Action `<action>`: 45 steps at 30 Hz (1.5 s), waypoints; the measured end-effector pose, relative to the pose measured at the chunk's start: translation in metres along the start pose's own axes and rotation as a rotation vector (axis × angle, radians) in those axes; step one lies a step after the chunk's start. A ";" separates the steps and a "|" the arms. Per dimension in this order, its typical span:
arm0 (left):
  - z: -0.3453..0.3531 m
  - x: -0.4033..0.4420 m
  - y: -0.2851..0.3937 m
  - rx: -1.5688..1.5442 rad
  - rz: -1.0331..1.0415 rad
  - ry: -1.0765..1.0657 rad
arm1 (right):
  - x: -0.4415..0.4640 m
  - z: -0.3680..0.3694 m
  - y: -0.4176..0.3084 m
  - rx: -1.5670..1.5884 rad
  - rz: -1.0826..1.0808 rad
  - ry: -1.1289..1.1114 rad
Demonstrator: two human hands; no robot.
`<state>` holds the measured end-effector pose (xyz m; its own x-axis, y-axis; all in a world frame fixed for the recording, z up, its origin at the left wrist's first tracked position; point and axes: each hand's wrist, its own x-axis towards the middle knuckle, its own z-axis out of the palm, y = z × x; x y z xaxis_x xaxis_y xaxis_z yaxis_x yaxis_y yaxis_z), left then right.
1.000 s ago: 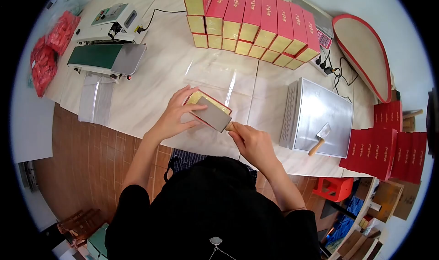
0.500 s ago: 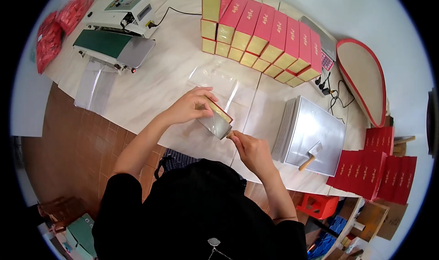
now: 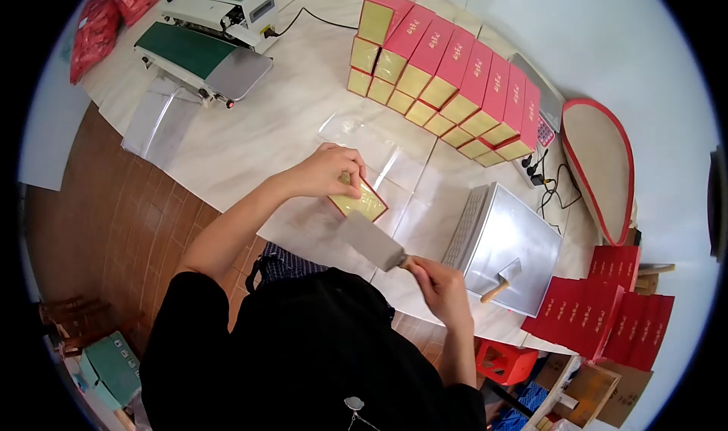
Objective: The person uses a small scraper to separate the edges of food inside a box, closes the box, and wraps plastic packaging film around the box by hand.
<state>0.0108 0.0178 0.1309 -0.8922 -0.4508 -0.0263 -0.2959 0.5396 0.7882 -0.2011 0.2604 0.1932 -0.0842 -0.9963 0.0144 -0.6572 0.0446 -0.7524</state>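
Observation:
My left hand [image 3: 331,173] is closed on a small box [image 3: 367,201] with a yellow-gold face and a red edge, its fingers at the upper end. My right hand [image 3: 441,288] grips the handle of a metal scraper [image 3: 371,240]. The scraper's wide flat blade points up and left, just below the box in view; whether it touches the box I cannot tell. Clear plastic bags [image 3: 353,131] lie flat on the table behind my left hand. Below the box, a translucent sheet [image 3: 292,230] covers the table's front edge.
Red-and-gold boxes [image 3: 444,82] are stacked at the back. A sealing machine [image 3: 205,55] stands at left, with plastic bags [image 3: 161,120] beneath it. At right, a metal case [image 3: 508,241] carries another scraper [image 3: 500,281]. More red boxes [image 3: 580,313] and a red stool [image 3: 506,361] are farther right.
My right hand has drawn the scraper down and right, so its blade no longer covers much of the box. My left hand still holds the box. The whole view has shifted slightly.

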 end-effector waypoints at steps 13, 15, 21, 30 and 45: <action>0.011 -0.008 -0.010 -0.344 -0.225 0.487 | 0.035 0.033 0.000 -0.275 -0.169 0.111; 0.022 -0.014 -0.022 -0.477 -0.178 0.561 | 0.036 0.034 0.000 -0.372 -0.169 0.160; 0.067 -0.011 -0.038 -0.668 0.048 0.703 | 0.035 0.035 -0.005 -0.497 -0.174 0.120; 0.072 0.001 -0.053 -0.850 0.052 0.812 | 0.016 0.022 -0.004 -0.585 -0.173 0.069; 0.074 0.001 -0.061 -0.893 0.044 0.852 | -0.005 -0.008 -0.012 -0.404 -0.006 -0.020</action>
<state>0.0027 0.0366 0.0375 -0.2895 -0.9444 0.1562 0.3636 0.0424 0.9306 -0.1984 0.2654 0.2072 -0.0670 -0.9978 0.0023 -0.8993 0.0594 -0.4332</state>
